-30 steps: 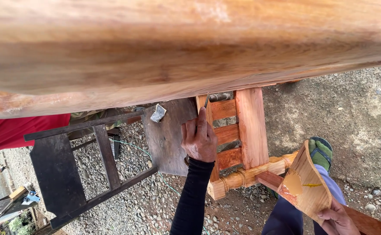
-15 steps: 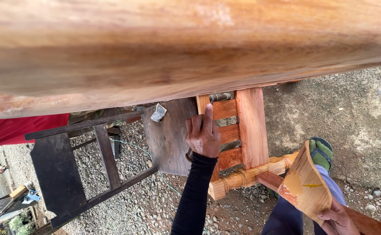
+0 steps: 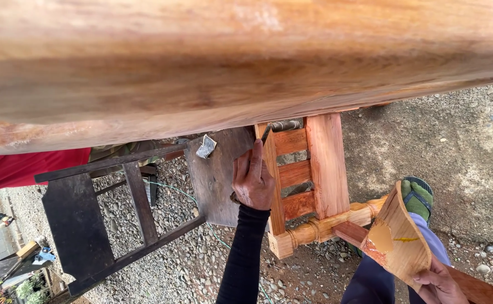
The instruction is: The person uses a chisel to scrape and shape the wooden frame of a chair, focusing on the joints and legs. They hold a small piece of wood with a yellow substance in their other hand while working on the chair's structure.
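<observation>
Head view: your left hand grips a small tool against the orange wooden chair frame; your right hand grasps a curved wooden piece smeared with putty.

One small crumpled scrap of silvery-white wrapper or foil lies just left of the frame's centre, on the upper edge of a dark grey board; its shape is irregular and creased, with dark markings too small to make out; no other packages, labels, signs or screens show anywhere in the frame.
</observation>
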